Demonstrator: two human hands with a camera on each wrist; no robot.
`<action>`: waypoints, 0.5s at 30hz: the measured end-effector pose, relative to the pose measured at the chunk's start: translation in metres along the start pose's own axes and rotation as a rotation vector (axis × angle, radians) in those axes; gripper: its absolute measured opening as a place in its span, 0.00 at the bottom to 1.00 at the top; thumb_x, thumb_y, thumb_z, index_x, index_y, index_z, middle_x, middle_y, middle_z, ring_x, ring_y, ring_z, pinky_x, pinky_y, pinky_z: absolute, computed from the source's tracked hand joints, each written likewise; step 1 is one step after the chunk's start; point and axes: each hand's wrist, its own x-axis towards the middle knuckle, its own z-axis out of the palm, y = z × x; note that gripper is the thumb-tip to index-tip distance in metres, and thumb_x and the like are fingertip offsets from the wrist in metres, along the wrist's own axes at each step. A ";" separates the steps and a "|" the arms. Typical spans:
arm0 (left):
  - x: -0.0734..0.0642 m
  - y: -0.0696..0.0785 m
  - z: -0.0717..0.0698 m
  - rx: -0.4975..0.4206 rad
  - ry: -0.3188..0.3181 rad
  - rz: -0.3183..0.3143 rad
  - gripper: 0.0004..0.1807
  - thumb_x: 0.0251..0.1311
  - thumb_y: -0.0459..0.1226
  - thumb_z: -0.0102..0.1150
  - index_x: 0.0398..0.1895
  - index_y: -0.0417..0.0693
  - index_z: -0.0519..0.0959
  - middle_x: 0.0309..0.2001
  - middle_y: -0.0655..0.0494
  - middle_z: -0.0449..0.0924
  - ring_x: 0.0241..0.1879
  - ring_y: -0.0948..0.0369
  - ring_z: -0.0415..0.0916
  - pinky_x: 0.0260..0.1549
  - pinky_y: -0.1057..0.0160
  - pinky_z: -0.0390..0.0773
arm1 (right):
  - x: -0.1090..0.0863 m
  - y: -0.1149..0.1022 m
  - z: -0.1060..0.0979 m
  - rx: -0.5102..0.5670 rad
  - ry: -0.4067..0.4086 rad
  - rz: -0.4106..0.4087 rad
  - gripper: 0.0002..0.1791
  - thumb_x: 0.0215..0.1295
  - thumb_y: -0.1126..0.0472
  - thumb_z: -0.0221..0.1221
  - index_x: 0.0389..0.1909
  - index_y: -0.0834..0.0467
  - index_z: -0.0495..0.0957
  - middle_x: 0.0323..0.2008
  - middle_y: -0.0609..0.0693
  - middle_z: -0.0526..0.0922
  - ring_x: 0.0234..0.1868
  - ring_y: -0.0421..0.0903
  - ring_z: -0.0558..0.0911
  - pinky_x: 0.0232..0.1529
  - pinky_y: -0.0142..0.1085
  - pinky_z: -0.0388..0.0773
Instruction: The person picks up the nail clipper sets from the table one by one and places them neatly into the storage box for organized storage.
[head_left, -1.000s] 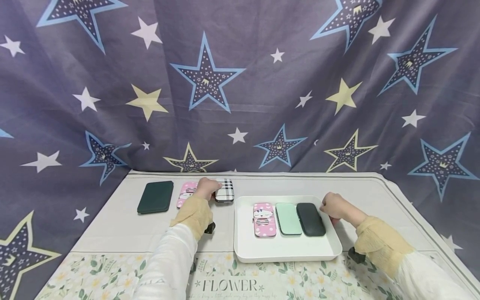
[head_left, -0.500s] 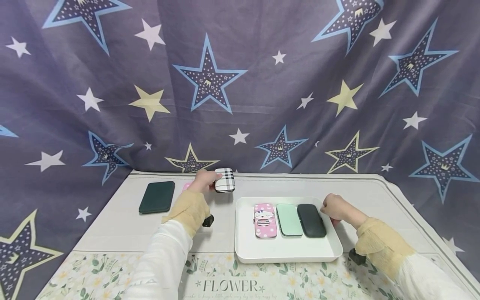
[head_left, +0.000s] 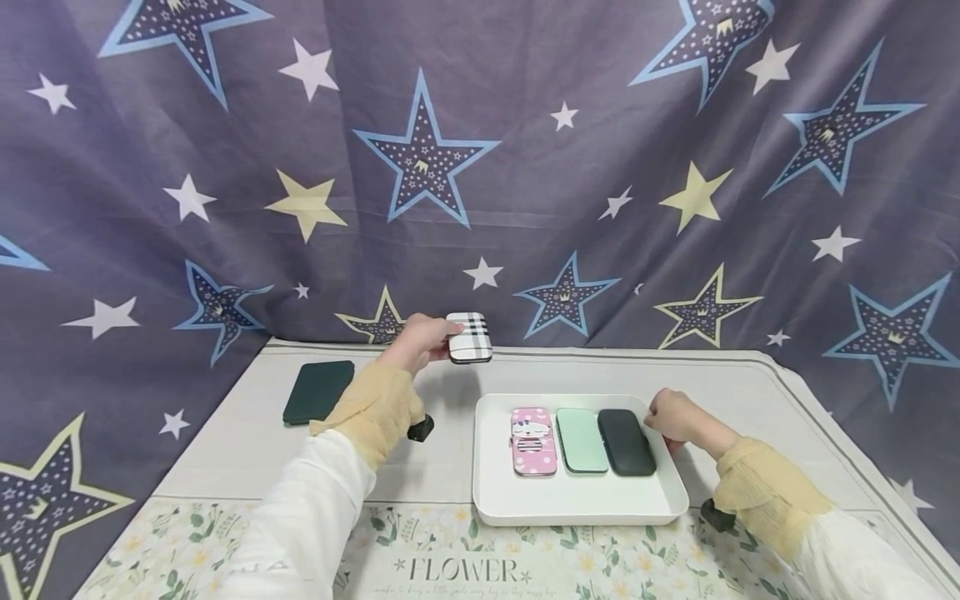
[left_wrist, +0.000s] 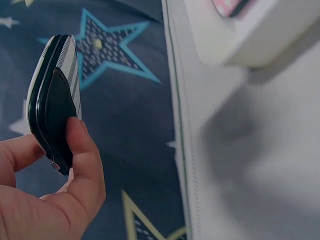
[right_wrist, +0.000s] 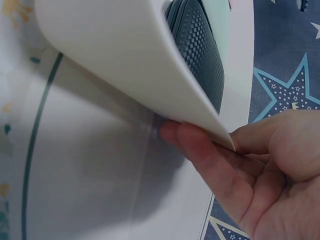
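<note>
My left hand (head_left: 422,343) pinches a small plaid clasp case (head_left: 470,337) by its left side, raised over the back of the table. In the left wrist view the clasp case (left_wrist: 52,105) stands edge-on, closed, thumb on one face and fingers on the other, its dark back and metal clasp showing. My right hand (head_left: 672,415) grips the right rim of a white tray (head_left: 570,506), thumb inside and fingers beneath in the right wrist view. Inside the tray lie a pink cartoon case (head_left: 534,442), a mint case (head_left: 582,440) and a black textured case (head_left: 627,442), side by side.
A dark green case (head_left: 318,392) lies at the table's back left, partly overlapped by my left wrist. A floral mat (head_left: 450,550) with the word FLOWER covers the front. A star-printed curtain (head_left: 510,183) hangs behind the table's back edge.
My left hand has lifted the plaid clasp case off the table and moved it slightly right. The second pink case on the left is now hidden behind my hand. My right hand stays at the tray.
</note>
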 end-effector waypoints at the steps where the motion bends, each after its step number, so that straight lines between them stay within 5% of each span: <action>1: -0.003 0.003 0.003 0.003 -0.013 0.002 0.22 0.60 0.32 0.58 0.56 0.29 0.70 0.38 0.46 0.76 0.27 0.63 0.76 0.27 0.69 0.81 | 0.000 0.000 0.000 0.000 0.000 0.000 0.12 0.65 0.68 0.50 0.33 0.73 0.79 0.17 0.53 0.80 0.16 0.44 0.82 0.21 0.34 0.81; 15: -0.059 0.032 0.054 0.089 -0.211 0.071 0.22 0.60 0.30 0.58 0.55 0.26 0.67 0.45 0.36 0.78 0.29 0.58 0.80 0.37 0.62 0.83 | -0.004 -0.004 -0.002 -0.010 -0.006 -0.002 0.13 0.66 0.67 0.50 0.37 0.75 0.78 0.19 0.54 0.80 0.17 0.44 0.82 0.22 0.34 0.81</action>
